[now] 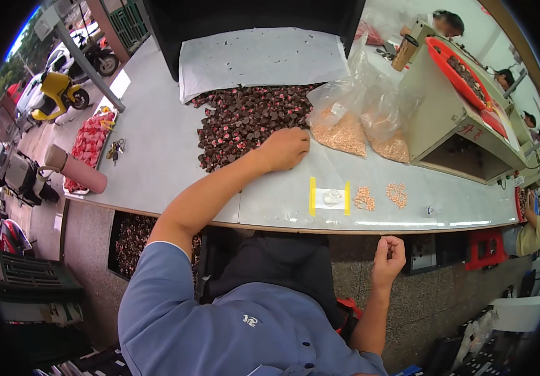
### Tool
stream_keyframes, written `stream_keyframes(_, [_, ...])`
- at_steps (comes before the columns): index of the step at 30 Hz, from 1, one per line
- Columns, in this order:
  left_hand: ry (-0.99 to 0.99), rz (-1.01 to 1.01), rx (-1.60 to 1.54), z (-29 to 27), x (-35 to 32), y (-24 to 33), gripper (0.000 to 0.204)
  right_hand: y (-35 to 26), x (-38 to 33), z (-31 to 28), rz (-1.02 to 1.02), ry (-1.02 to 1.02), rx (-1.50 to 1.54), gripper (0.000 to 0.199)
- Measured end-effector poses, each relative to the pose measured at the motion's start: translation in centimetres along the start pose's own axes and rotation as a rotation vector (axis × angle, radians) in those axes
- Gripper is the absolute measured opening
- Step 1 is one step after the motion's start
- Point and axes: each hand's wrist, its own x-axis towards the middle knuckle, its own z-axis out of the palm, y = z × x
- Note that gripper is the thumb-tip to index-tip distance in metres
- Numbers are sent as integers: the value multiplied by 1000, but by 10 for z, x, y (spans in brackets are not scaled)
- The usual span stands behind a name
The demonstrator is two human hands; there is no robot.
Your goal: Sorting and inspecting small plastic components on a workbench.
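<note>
My left hand point(285, 149) rests on the grey table with its fingers curled, at the right edge of a pile of small dark brown and red pieces point(238, 122). What those fingers hold, if anything, is hidden. Just beyond it stands a clear plastic bag of small tan pieces point(340, 136), with a second such bag point(390, 145) to its right. My right hand point(388, 260) is closed in front of the table's near edge, thumb against the bent fingers. Nearer on the table are a white card held by yellow tape strips point(329, 198) and two small clusters of tan pieces point(365, 198) point(397, 195).
A white cloth point(260, 59) lies behind the pile. At left are a pink bottle point(85, 173), keys point(115, 151) and a tray of red packets point(92, 139). A beige metal box point(455, 141) with a red tray point(436, 53) stands at right. Other people sit beyond.
</note>
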Motion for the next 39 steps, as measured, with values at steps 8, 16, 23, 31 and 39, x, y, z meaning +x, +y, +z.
stream_keyframes(8, [110,34,2,-42,-52,-16,10,8,10,15,-24,-28,54,11])
stream_keyframes(16, [121,-209,193,-76,-139,40,68,5,17,29,-7,-55,90,10])
stream_keyframes(23, [208,-172,168,-69,-139,16,52,-9,17,36,-52,-74,86,8])
stream_keyframes(31, [205,-2,207,-66,-135,34,23,-9,9,29,17,-84,78,8])
stream_keyframes(39, [210,108,153,-61,-125,50,18,-16,17,31,-32,-92,70,5])
